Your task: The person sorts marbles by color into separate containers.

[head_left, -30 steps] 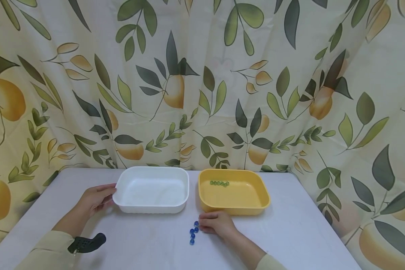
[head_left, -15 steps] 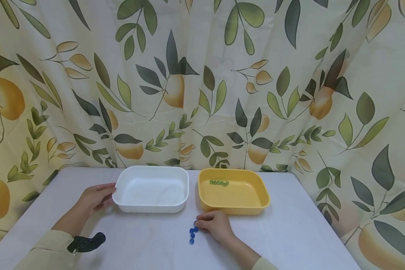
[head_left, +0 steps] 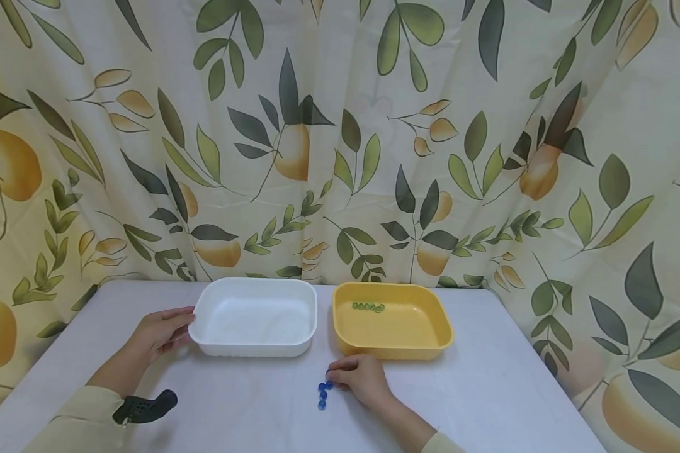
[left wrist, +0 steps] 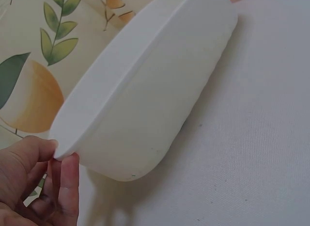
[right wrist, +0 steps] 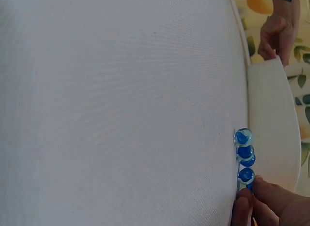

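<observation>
My left hand (head_left: 160, 333) pinches the left rim of a white plastic tray (head_left: 255, 350); in the left wrist view the thumb (left wrist: 41, 147) lies on the rim with fingers below. My right hand (head_left: 364, 381) is at the far end of a short line of blue glass marbles (head_left: 323, 395) on the table. Its thumb and finger pinch the farthest marble, mostly hidden behind the fingertips. In the right wrist view, several other blue marbles (right wrist: 245, 152) sit just beyond the fingertips, close together.
A yellow tray (head_left: 396, 353) stands right of the white one, just behind my right hand. Several green marbles (head_left: 368, 307) lie in a row along its back. White cloth covers the table (head_left: 249, 402); a fruit-patterned curtain (head_left: 340, 207) hangs behind.
My right hand has moved a little left, and its fingers have taken hold of the farthest blue marble, now mostly covered. The left hand and both trays have stayed in place.
</observation>
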`<state>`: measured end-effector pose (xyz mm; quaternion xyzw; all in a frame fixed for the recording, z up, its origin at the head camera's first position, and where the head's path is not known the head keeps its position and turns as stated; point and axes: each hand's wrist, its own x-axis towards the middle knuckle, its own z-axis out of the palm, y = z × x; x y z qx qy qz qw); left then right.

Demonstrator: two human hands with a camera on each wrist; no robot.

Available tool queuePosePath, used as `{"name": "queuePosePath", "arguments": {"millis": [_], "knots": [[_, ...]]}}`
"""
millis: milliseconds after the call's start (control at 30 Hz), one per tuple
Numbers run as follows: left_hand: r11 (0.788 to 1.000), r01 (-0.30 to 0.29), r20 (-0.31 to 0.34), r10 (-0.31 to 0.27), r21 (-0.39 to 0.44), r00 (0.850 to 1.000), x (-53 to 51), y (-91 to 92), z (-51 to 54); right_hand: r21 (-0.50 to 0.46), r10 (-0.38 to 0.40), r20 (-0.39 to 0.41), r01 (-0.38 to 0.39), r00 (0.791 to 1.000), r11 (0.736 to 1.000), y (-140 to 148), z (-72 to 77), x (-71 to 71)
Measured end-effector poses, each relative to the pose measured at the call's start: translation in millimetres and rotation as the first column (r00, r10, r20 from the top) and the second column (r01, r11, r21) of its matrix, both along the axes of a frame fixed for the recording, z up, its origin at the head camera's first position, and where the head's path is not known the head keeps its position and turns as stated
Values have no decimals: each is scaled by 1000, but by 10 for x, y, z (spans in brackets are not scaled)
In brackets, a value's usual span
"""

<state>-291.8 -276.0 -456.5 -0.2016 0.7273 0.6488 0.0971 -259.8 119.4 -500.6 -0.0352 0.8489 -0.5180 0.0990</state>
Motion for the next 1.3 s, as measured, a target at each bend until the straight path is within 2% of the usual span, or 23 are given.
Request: {"name": "queuePosePath", "arguments": {"millis": [467,733,1000,1300], "knots": [[1000,-9,3,9,17,1000,8,13,24,-21,-7,52,8,999,1000,-3,51,1],[1000,-1,-10,1,9,1000,19,22,27,-67,14,95,-7,995,998,7,108,1],[1000,-6,6,7,-4,1000,11,30,31,-99,12,129,0,992,995,13,193,18],[1000,-4,-1,4,8,1000,17,29,36,-149,46,193,-17,980,989,42,256,4]]}}
